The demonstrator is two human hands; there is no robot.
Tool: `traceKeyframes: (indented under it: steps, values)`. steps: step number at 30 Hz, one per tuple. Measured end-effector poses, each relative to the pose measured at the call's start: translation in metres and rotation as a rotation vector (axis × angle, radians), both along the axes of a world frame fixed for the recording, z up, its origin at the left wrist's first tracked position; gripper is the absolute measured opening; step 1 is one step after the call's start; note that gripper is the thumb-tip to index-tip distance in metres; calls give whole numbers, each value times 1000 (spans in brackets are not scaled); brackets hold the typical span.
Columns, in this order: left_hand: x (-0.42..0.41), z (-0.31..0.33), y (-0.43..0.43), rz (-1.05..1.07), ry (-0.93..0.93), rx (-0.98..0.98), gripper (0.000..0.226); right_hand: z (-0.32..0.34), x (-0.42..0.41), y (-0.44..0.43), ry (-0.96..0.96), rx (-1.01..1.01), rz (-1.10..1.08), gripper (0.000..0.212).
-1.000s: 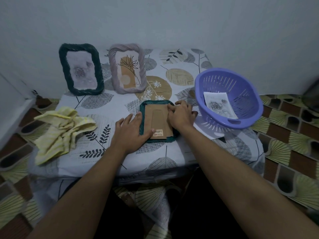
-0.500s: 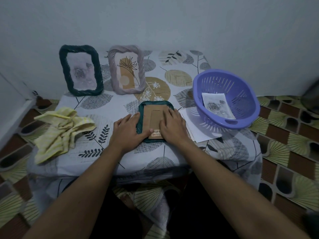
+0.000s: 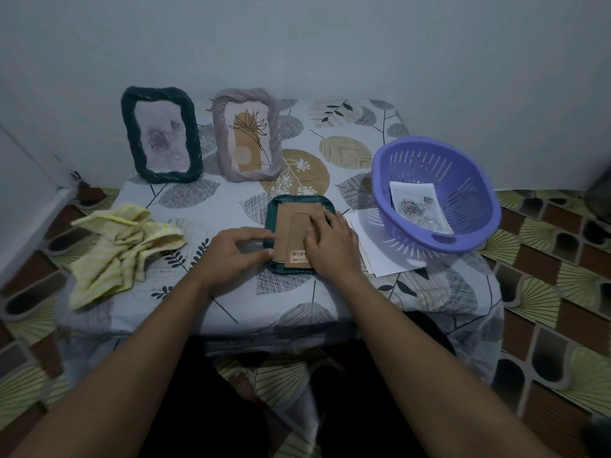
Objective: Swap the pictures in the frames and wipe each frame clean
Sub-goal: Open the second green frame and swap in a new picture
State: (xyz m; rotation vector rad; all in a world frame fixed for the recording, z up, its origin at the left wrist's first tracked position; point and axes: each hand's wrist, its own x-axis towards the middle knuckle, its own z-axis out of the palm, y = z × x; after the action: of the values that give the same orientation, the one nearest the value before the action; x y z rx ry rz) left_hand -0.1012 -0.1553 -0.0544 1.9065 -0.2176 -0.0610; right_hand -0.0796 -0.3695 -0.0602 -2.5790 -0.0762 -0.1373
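Note:
A teal frame (image 3: 273, 211) lies face down at the middle of the table, its brown cardboard back (image 3: 292, 223) facing up. My left hand (image 3: 236, 256) has curled fingers and thumb that pinch the frame's lower left edge. My right hand (image 3: 330, 241) presses flat on the right part of the cardboard back. A dark green frame (image 3: 127, 133) with a grey rose picture and a mauve frame (image 3: 274, 133) with a plant drawing stand upright at the back left. A crumpled yellow cloth (image 3: 122, 246) lies at the left.
A purple slotted basket (image 3: 479, 206) sits tilted at the right with a rose picture (image 3: 416, 206) inside it. White paper sheets (image 3: 377, 256) lie under its near side. The low table has a leaf-patterned cloth (image 3: 330, 153); a wall rises close behind.
My left hand went from lying flat over the frame's left side to curled fingers pinching its lower left edge. My right hand stayed pressed on the cardboard back.

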Motion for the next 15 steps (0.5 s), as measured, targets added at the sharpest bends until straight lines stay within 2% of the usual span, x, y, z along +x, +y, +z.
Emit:
traceKeyframes:
  steps: [4, 6, 15]
  values:
    - [-5, 5, 1, -69, -56, 350, 32, 0, -1, -1, -5, 4, -3, 45]
    - [-7, 8, -1, -75, -87, 445, 33, 0, -1, 0, 0, 5, -4, 45]
    - [-5, 10, -5, -47, -99, 457, 28, 2, -2, 0, 20, -4, -14, 43]
